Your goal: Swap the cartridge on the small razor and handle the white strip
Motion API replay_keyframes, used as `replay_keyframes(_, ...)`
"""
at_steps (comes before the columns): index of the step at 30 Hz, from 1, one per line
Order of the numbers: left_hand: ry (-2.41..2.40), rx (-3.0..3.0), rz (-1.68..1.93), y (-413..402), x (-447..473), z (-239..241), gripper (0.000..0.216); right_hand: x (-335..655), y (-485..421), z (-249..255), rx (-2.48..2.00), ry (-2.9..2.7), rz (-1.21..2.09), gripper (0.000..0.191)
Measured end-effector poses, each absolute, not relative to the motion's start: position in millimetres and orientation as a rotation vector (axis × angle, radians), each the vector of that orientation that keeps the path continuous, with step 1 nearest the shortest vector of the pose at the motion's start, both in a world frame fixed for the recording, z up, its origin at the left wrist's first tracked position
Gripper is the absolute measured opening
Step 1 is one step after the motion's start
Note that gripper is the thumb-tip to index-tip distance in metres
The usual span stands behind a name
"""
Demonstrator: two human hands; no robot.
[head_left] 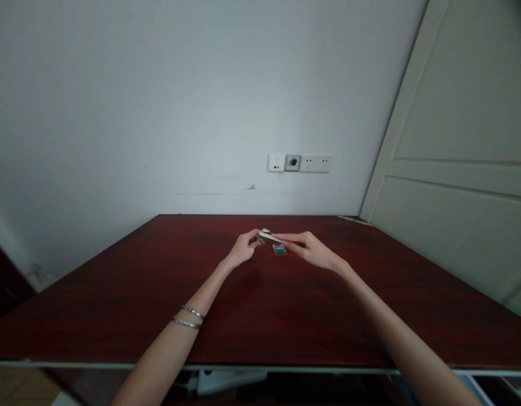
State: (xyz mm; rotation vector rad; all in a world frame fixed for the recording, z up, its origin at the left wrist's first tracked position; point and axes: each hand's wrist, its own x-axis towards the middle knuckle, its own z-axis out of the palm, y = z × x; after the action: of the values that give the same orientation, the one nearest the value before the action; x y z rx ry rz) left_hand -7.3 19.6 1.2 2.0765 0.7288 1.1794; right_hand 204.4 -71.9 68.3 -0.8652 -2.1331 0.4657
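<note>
Both my arms reach out over a dark red wooden table (116, 304). My left hand (246, 247) is closed in a pinch on one end of a small flat white object (269, 237), held just above the table. My right hand (310, 248) pinches the other end of that same object with fingers pressed together. Directly beneath it, on the table, lies a small teal and clear packet (279, 249), close to my right fingertips. Two silver bracelets (188, 316) circle my left forearm.
A white wall stands behind the table, with a row of sockets and switches (300, 163) above the far edge. A white panelled door (459, 169) fills the right side. A thin pale strip (354, 220) lies at the far right corner.
</note>
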Motion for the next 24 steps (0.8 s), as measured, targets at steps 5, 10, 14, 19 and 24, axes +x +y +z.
replay_keyframes(5,0.69,2.016,1.193,20.7,-7.2,2.4,0.018,205.2,-71.3,67.2,-0.858,-2.076,0.451,0.036)
replay_keyframes(10,0.69,1.994,1.181,19.6,-6.1,2.9,0.018,204.3,-69.9,60.3,-0.895,-2.053,0.471,0.038)
replay_keyframes(14,0.704,1.924,1.148,16.6,-4.4,4.5,0.02,205.4,-68.5,55.9,-0.91,-2.098,0.475,0.039)
replay_keyframes(19,0.8,1.737,1.031,6.1,-1.4,12.4,0.02,211.4,-60.6,60.9,-0.896,-2.086,0.347,0.04)
replay_keyframes(24,0.781,1.634,0.934,-4.4,2.9,17.0,0.02,209.6,-37.2,64.9,-0.885,-2.148,0.189,0.041)
